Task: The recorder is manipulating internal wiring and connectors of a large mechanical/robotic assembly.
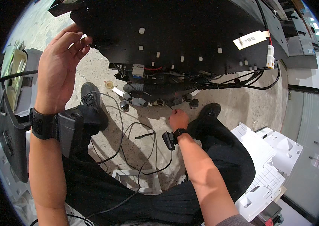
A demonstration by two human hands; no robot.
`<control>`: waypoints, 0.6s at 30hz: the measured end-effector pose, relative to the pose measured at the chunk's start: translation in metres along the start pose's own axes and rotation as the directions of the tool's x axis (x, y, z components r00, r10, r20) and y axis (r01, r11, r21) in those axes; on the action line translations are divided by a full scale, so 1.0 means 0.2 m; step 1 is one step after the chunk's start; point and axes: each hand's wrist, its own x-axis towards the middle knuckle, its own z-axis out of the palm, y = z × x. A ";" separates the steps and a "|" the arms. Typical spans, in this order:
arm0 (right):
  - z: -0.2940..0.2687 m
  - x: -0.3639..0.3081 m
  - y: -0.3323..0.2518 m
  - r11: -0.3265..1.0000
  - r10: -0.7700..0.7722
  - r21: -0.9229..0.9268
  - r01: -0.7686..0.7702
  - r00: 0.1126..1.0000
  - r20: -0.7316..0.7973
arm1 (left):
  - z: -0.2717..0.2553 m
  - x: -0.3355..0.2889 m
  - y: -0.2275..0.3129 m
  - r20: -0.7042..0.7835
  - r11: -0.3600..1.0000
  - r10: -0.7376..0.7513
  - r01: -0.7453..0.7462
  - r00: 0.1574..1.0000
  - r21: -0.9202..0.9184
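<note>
Evidently, a large black unit is supported above the concrete floor, just in front of the seated person, with its broad perforated face turned up toward the view. Its left edge is met by the left hand, whose fingers are bent at the corner; whether the metal is truly gripped or only touched cannot be told. Below the front edge, the right hand is closed in a small fist, and a thin dark rod seems to be pinched in it, aimed at the underside; its far end cannot be made out. Judging by its bulk and sheet-metal look, the unit is likely to be heavy and stiff, and it is best held by both side edges, with care taken over corners that may be sharp. The ribbed hose under the front edge can be expected to flex, while the black cables at the right are probably soft and easily snagged. The white connector is likely light and brittle, so it is better taken by its housing than pulled by its wires.
</note>
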 end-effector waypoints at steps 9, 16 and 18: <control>-0.09 -0.03 -0.09 0.999 0.048 0.007 -0.049 0.997 0.068 | 0.00 -0.02 0.01 -0.030 1.000 -0.009 0.010 1.000 0.011; -0.09 -0.03 -0.05 0.989 0.103 0.095 -0.112 0.990 0.093 | 0.03 -0.02 0.02 -0.055 1.000 0.002 -0.002 0.999 -0.001; -0.10 -0.02 -0.06 0.994 0.083 0.066 -0.089 0.992 0.091 | 0.03 -0.02 0.02 -0.067 1.000 0.010 -0.010 0.998 -0.007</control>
